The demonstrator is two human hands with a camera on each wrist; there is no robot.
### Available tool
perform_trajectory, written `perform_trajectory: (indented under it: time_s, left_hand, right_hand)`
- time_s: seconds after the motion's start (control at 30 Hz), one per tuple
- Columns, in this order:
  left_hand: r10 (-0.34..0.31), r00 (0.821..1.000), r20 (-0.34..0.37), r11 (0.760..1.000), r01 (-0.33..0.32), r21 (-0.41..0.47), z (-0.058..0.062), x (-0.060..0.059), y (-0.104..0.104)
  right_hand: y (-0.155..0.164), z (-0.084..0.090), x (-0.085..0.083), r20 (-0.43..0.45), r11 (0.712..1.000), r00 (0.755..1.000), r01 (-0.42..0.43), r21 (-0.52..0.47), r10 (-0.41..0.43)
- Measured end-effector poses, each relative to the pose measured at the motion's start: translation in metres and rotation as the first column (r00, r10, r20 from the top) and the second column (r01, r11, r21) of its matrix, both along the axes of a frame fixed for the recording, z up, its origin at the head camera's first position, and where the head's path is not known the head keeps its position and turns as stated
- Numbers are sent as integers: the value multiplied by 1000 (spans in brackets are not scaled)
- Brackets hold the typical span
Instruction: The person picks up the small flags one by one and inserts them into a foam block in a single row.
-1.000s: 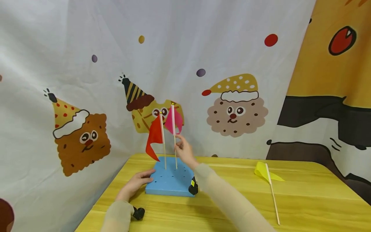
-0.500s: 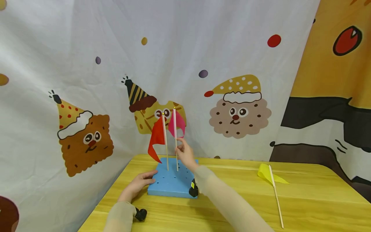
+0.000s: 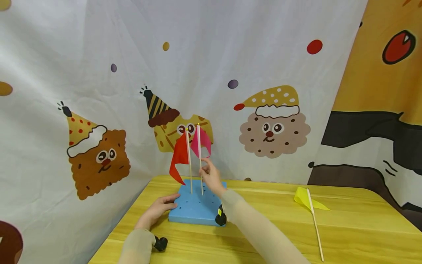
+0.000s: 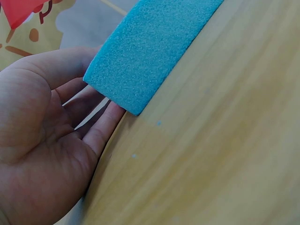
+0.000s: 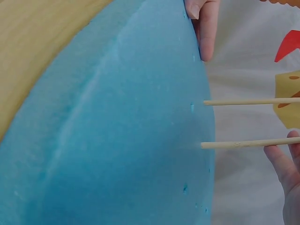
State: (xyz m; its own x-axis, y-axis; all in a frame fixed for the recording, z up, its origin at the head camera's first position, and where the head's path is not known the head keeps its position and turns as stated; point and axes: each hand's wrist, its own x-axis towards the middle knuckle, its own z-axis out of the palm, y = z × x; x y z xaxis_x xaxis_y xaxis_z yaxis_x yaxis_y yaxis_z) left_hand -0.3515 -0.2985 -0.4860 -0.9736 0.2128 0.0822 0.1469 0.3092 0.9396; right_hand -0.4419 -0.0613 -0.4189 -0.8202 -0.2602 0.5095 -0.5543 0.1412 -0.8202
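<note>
Flags first: the pink flag [image 3: 201,142] and the red flag [image 3: 179,158] both stand upright on thin wooden sticks, side by side in holes near the far edge of a blue foam block [image 3: 194,209] that sits on the yellow wooden counter [image 3: 346,227], close to its far left corner. The right hand [image 3: 211,177] is up at the pink flag's stick, fingers curled round it in a pinch just below the cloth, so that grip is closed on the stick; in the right wrist view you can see the fingers [image 5: 281,161] touching the stick [image 5: 243,144] right where it goes into the foam, with the red flag's stick just beside it. The left hand [image 3: 156,212] lies flat against the block's near left corner, fingers straight and relaxed, touching the foam rather than clutching it; the left wrist view shows the open palm [image 4: 42,154] with fingers tucked along the block's edge. A yellow flag [image 3: 309,201] lies flat on the counter well off to the right, apart from everything. Behind it all hangs a white cartoon cookie curtain [image 3: 273,128].
</note>
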Motion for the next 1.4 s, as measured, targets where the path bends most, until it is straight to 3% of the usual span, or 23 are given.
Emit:
perform_trajectory:
  time_s: [0.27, 0.67, 0.93, 1.1, 1.3, 1.4]
  left_hand:
    - [-19, 1000, -1, 1000, 19, 5, 0, -2, 2]
    - [-19, 1000, -2, 1000, 19, 16, 4, 1, 4]
    - [-43, 999, -2, 999, 43, 18, 6, 0, 5]
    - [-61, 998, -15, 998, 61, 22, 7, 0, 4]
    - [-58, 998, -17, 998, 57, -16, 6, 2, 2]
    - [-43, 999, -11, 999, 43, -20, 4, 4, -1]
  right_hand:
    - [4, -3, 7, -35, 999, 999, 26, 28, -25]
    - [6, -3, 11, -9, 999, 1000, 18, 32, -17]
    - [16, -8, 9, -64, 994, 997, 53, 94, -47]
    - [33, -11, 12, 34, 996, 999, -24, 88, 22]
    - [74, 3, 36, 184, 990, 977, -124, 73, 108]
    - [99, -1, 37, 223, 989, 968, -134, 68, 116]
